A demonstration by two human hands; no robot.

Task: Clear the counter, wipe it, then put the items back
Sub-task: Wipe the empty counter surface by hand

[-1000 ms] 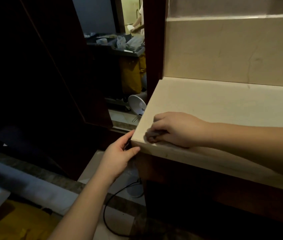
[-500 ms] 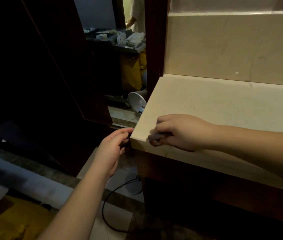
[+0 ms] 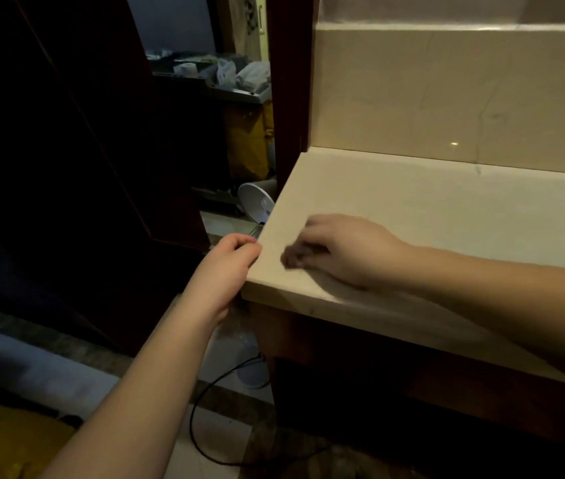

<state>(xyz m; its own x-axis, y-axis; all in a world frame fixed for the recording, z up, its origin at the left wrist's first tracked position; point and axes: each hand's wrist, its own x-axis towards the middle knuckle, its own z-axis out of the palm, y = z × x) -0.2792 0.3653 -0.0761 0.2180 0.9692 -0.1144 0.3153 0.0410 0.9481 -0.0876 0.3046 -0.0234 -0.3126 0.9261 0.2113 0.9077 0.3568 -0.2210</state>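
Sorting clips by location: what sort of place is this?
Probably a hotel room being cleaned: a polished stone counter with matching backsplash, and a housekeeping cart with a yellow bag outside the doorway.

Smooth, glossy cream stone counter (image 3: 429, 209); dark wood cabinet (image 3: 412, 392).

Cream stone counter (image 3: 429, 209) with matching backsplash (image 3: 446, 95), dark wood base under it. Right hand (image 3: 339, 250) rests on the top near the left front corner, fingers curled and blurred. Left hand (image 3: 225, 267) curled against the counter's left edge at that corner.
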